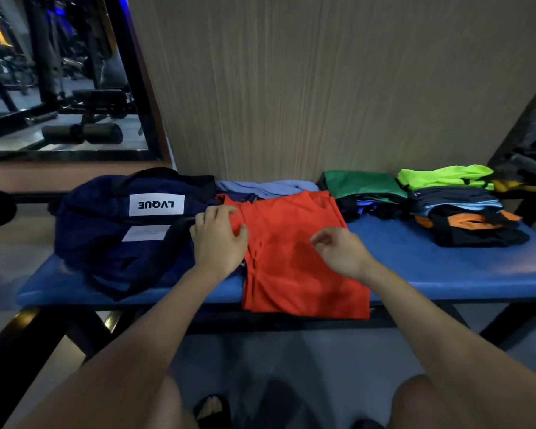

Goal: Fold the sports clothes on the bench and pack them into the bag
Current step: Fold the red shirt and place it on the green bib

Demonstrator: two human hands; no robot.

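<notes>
The main risk from here is the orange shirt point(294, 255) sliding off: its near end hangs over the front edge of the blue surface point(430, 261), and a careless pull toward the body could drag the folded layers apart or tip the whole piece to the floor. A second risk is bunching, since the left side edge already shows stacked folds that could shift if only one side is pressed. The left hand point(218, 239) lies with spread, relaxed fingers on the shirt's left edge, right beside the navy bag point(118, 230), which sits at the left end of the surface. The right hand point(338, 252) hovers over the shirt's middle with fingers loosely curled; it seems to hold nothing, though motion blur makes that hard to confirm. Folded piles point(458, 209) wait well to the right.
</notes>
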